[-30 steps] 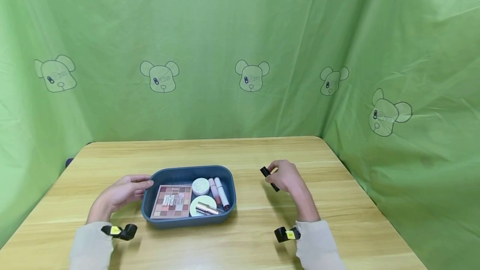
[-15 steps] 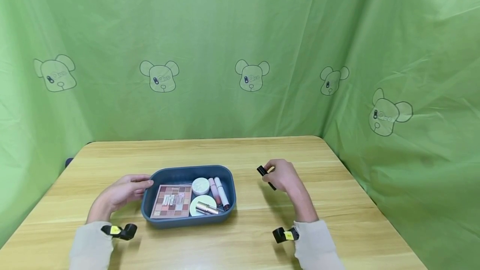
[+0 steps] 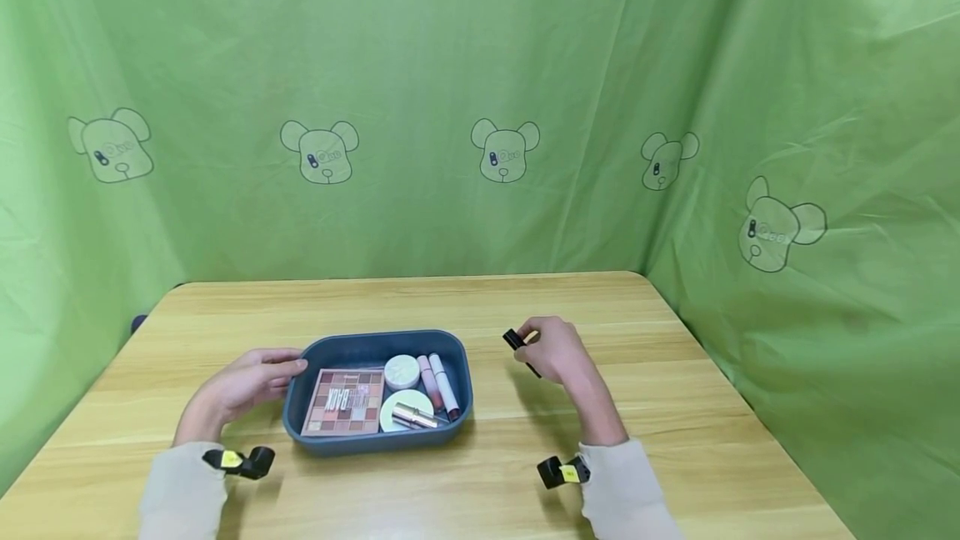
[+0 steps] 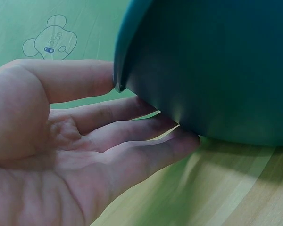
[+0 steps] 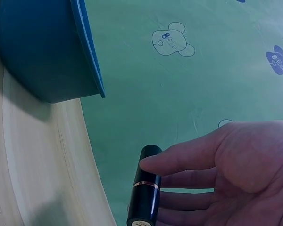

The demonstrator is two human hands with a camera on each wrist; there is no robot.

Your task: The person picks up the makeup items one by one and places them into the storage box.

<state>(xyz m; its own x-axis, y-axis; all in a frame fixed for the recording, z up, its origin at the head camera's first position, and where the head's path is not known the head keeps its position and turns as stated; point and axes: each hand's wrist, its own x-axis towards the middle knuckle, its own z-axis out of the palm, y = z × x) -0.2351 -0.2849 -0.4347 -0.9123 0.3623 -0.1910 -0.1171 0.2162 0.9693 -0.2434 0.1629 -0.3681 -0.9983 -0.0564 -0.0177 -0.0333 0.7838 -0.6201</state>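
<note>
A black lipstick tube (image 5: 146,186) with a thin gold ring is pinched between the thumb and fingers of my right hand (image 3: 553,350), above the table to the right of a blue plastic bin (image 3: 468,390). My left hand (image 3: 251,382) rests at the bin's left side, thumb tip at the rim and straight fingers against the outer wall; the left wrist view partly hides the fingertips. In the bin lie an eyeshadow palette (image 3: 345,407), a round white jar (image 3: 402,372), a round pale compact (image 3: 408,401) with a gold-toned tube (image 3: 414,415) on it, and two lip gloss tubes (image 3: 442,386).
Everything stands on a light wood table (image 3: 465,490). A green curtain (image 3: 420,223) with bear drawings hangs behind the table and along its sides. Each wrist carries a small black camera on a strap.
My right hand has moved left, a little closer to the bin, with the lipstick tube still pinched. The left hand and the bin have stayed in place.
</note>
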